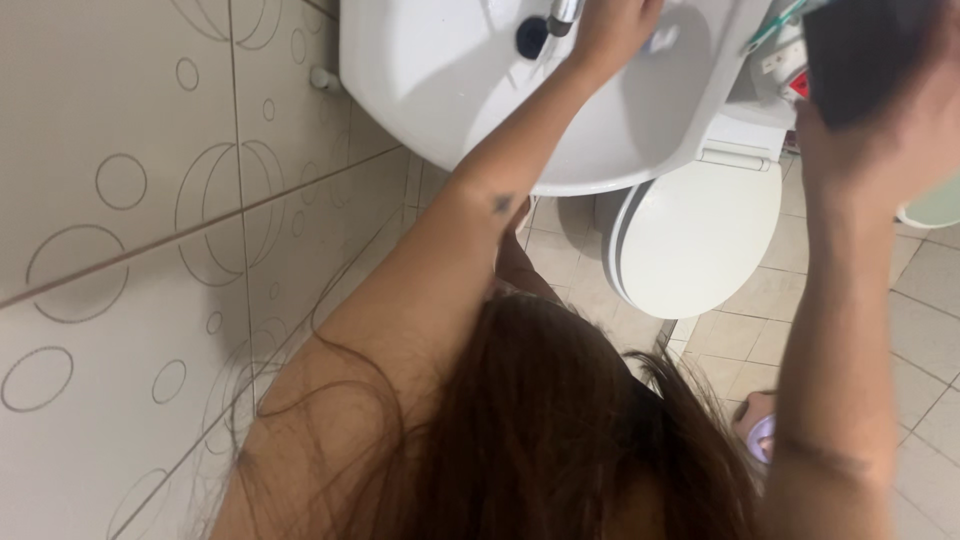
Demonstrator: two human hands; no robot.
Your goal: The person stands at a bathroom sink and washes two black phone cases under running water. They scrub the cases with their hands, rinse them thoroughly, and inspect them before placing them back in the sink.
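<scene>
I log beige tiled wall [120, 200] with ring pattern, tiled floor [930, 330]. White washbasin [440, 90] upper centre; white toilet [690, 240], lid down, just right of it. Left hand [615, 30] inside basin near tap [562, 14], fingers cut off by frame; grip not determinable. Right hand [900, 130] wrapped around dark object [860, 50], blurred, kind unclear. Small red-white label [798, 84] beside it, illegible.

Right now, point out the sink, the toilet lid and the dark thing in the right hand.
sink [440, 90], head view, on the bare left wall of the basin.
toilet lid [700, 235], head view, middle of the closed lid.
dark thing [860, 50], head view, on its flat face.
</scene>
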